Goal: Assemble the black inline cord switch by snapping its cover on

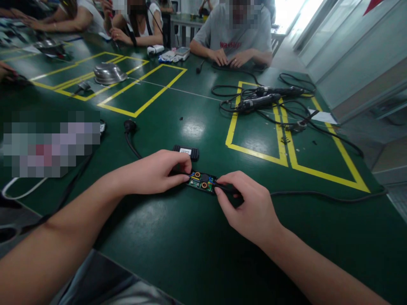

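Observation:
A small green circuit board in a black open casing lies on the table between my hands, with copper coils and coloured wires showing. At its left end, my left hand pinches thumb and forefinger on the black cable where it enters; the fingers partly hide that spot. My right hand is closed on another black cable at the board's right end. Just behind the board rests a ribbed black cover with a white label. A black power plug lies to the left, its cord running under my left forearm.
Two black electric screwdrivers with tangled cords lie at the right rear. A metal bowl stands at the left rear. Yellow tape marks the green table. A person sits opposite; others sit further left.

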The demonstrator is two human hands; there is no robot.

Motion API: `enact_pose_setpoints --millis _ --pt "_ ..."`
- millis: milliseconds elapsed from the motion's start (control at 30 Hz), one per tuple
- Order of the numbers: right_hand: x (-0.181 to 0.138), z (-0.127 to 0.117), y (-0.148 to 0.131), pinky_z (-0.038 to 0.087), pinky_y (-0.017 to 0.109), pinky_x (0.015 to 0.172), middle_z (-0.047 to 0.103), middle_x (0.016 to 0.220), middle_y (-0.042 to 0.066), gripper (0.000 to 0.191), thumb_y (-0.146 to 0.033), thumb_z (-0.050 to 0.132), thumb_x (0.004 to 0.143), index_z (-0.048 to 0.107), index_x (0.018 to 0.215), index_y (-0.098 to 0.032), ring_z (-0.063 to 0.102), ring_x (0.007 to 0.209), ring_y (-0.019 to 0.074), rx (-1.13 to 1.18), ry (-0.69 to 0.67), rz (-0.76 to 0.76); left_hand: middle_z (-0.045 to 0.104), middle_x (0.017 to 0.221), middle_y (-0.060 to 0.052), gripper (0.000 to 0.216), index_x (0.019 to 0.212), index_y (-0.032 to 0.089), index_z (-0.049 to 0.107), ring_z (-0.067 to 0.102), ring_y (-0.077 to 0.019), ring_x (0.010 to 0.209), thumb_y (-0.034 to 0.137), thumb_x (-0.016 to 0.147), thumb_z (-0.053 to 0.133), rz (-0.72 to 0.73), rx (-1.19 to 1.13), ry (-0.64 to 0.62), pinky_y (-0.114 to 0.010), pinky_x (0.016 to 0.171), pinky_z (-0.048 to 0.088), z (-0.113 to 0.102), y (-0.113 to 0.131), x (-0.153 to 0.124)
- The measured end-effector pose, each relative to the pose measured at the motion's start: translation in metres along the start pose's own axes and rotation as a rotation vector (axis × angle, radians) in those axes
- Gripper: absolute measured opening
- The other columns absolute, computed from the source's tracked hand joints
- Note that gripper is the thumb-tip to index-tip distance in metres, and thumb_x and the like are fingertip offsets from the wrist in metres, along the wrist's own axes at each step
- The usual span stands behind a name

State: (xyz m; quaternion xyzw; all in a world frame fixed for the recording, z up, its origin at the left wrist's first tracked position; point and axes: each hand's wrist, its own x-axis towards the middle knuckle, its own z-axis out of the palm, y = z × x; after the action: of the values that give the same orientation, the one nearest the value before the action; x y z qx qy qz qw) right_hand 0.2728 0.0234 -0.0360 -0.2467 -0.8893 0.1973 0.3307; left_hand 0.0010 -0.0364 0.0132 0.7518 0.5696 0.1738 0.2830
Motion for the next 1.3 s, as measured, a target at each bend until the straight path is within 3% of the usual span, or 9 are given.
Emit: enact_pose_setpoints --millis 400,967,1300 --pt "-0.0003 0.0008 -0.0004 0.064 0.036 0.069 0.077 0.098 0.008 0.01 -0.019 0.063 0.102 0.072 0.103 -0.024 0.075 0.084 0.0217 0.031 0.076 0.02 0.074 0.091 -0.001 0.014 0.098 0.02 0.07 0.065 -0.0159 0.077 0.033 0.096 0.065 0.009 -0.087 0.049 -0.027 0.073 0.049 -0.0035 -0.0021 -0.002" --pt "-0.0011 0.0039 0.0016 0.065 0.037 0.07 0.077 0.099 0.007 0.009 -0.023 0.067 0.101 0.075 0.104 -0.025 0.075 0.084 0.0227 0.001 0.058 0.059 0.076 0.09 -0.002 0.019 0.098 0.02 0.074 0.066 -0.0168 0.077 0.037 0.097 0.068 0.018 -0.006 0.069 -0.028 0.072 0.048 -0.0026 -0.0006 -0.0009" --pt "0.0015 -0.0001 0.0005 0.06 0.033 0.064 0.076 0.097 0.007 0.012 -0.017 0.061 0.101 0.071 0.1 -0.023 0.073 0.08 0.0204 0.032 0.068 0.038 0.072 0.088 0.0 0.008 0.094 0.02 0.067 0.065 -0.0163 0.078 0.027 0.093 0.063 0.036 -0.028 0.059 -0.027 0.074 0.048 -0.0054 0.0028 -0.0043"
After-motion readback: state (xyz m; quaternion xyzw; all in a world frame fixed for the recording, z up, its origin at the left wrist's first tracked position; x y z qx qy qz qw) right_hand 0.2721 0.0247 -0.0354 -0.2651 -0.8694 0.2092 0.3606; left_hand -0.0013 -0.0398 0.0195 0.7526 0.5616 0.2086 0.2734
